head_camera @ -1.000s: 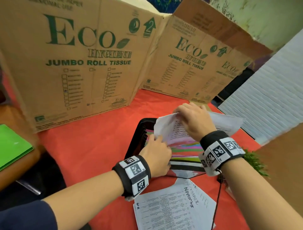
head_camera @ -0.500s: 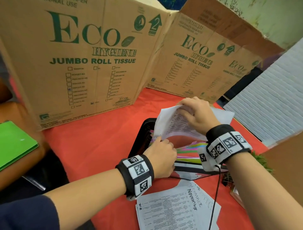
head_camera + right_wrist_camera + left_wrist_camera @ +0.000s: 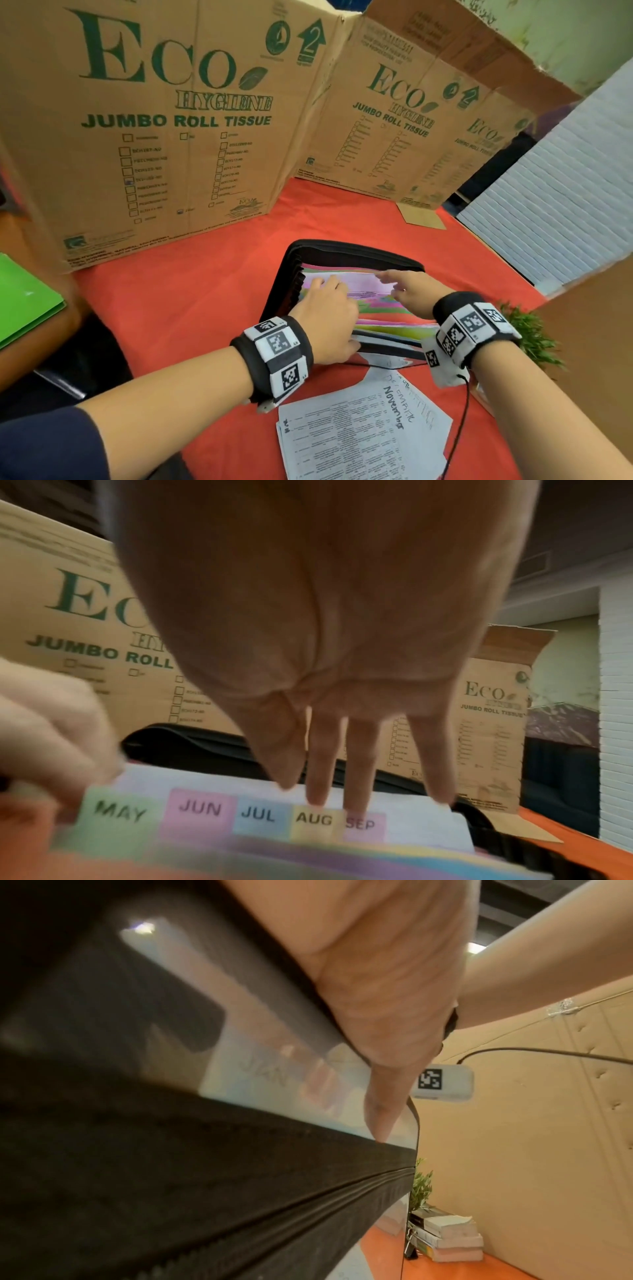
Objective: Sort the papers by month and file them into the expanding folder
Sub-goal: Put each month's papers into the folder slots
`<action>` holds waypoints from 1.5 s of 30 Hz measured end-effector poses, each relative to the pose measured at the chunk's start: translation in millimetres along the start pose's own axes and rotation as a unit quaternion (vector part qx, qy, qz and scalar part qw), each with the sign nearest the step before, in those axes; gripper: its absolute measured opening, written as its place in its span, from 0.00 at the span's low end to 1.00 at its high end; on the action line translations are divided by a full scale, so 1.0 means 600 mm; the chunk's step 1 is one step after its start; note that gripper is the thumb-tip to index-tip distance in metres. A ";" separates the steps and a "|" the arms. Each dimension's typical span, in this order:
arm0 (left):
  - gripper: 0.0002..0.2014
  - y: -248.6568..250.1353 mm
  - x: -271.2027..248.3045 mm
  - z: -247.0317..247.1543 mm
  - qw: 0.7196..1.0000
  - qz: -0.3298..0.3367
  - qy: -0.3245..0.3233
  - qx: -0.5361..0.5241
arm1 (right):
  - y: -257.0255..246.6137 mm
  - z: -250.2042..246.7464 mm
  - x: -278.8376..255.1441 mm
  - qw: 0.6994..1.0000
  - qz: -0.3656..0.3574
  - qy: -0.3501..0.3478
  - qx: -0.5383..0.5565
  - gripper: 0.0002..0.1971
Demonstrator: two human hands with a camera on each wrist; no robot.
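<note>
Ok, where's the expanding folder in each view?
Head: expanding folder lies open at centre.
Left wrist: folder's black zipped edge fills the lower left.
Right wrist: folder along the bottom, month tabs showing.
Shared landmark: red tablecloth.

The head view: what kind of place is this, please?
Probably a makeshift recording desk indoors: a red-covered table screened by flattened tissue cartons, with an expanding folder and loose papers.

1. The right hand (image 3: 342, 615) fills the upper centre of the frame, straight fingers (image 3: 316, 777) pointing down onto a white paper (image 3: 411, 823).
2. Below run coloured tabs (image 3: 260, 818), MAY through SEP.
3. The left hand (image 3: 51, 737) blurs at the left edge.
</note>
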State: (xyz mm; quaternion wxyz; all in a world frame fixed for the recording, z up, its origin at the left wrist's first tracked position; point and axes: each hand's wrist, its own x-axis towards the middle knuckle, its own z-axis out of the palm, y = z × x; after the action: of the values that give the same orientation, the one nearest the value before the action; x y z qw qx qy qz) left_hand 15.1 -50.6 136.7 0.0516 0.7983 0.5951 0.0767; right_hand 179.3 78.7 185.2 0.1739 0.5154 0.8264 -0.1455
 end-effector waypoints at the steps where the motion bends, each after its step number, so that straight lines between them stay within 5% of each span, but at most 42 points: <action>1: 0.28 0.000 0.000 0.002 1.000 -0.005 0.004 -0.004 | 0.001 0.005 -0.001 0.999 0.003 -0.032 -0.012 0.25; 7: 0.46 -0.010 0.015 0.003 0.996 -0.064 -0.047 -0.027 | 0.006 0.022 -0.016 0.997 0.023 -0.068 -0.023 0.26; 12: 0.46 -0.008 0.021 0.004 0.994 -0.084 -0.069 -0.023 | 0.014 0.024 -0.035 0.998 0.019 -0.049 0.022 0.21; 15: 0.43 -0.006 0.019 0.003 0.995 -0.084 -0.056 -0.016 | 0.035 0.017 -0.053 0.996 0.021 0.024 0.083 0.18; 17: 0.44 -0.007 0.021 0.003 0.995 -0.089 -0.045 -0.022 | 0.062 0.014 -0.068 0.981 0.037 0.132 0.140 0.14; 20: 0.44 -0.011 0.027 0.003 0.995 -0.090 -0.050 -0.017 | 0.119 0.047 -0.095 0.912 0.104 0.297 0.264 0.08; 24: 0.43 -0.014 0.033 0.002 0.995 -0.076 -0.069 0.006 | 0.151 0.152 -0.153 0.756 0.309 0.441 0.372 0.07; 26: 0.42 -0.013 0.033 0.005 0.994 -0.068 -0.080 0.010 | 0.163 0.235 -0.177 0.727 0.413 0.405 0.370 0.08; 28: 0.42 -0.012 0.032 0.008 0.995 -0.062 -0.082 0.005 | 0.166 0.327 -0.194 0.744 0.483 0.273 0.372 0.14; 30: 0.42 -0.012 0.030 0.011 0.995 -0.060 -0.079 0.001 | 0.161 0.419 -0.206 0.760 0.521 0.123 0.368 0.26; 33: 0.42 -0.011 0.029 0.011 0.996 -0.058 -0.074 0.008 | 0.138 0.506 -0.229 0.732 0.555 0.034 0.393 0.45; 35: 0.41 -0.009 0.027 0.012 0.996 -0.056 -0.075 0.012 | 0.123 0.531 -0.239 0.716 0.563 0.024 0.412 0.47; 39: 0.41 -0.010 0.027 0.010 0.996 -0.052 -0.074 0.012 | 0.109 0.541 -0.240 0.700 0.563 0.062 0.435 0.31; 42: 0.41 -0.007 0.025 0.011 0.996 -0.050 -0.071 0.016 | 0.103 0.541 -0.240 0.715 0.562 0.112 0.401 0.17; 45: 0.41 -0.006 0.022 0.011 0.996 -0.048 -0.068 0.022 | 0.104 0.537 -0.248 0.723 0.562 0.164 0.367 0.14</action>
State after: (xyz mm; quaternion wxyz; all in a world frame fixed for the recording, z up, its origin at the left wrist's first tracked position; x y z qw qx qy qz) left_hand 16.9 -36.8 130.3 0.0778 0.7734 0.6291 0.0064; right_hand 340.6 -149.3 -42.7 -0.1171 0.9248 0.2827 -0.2261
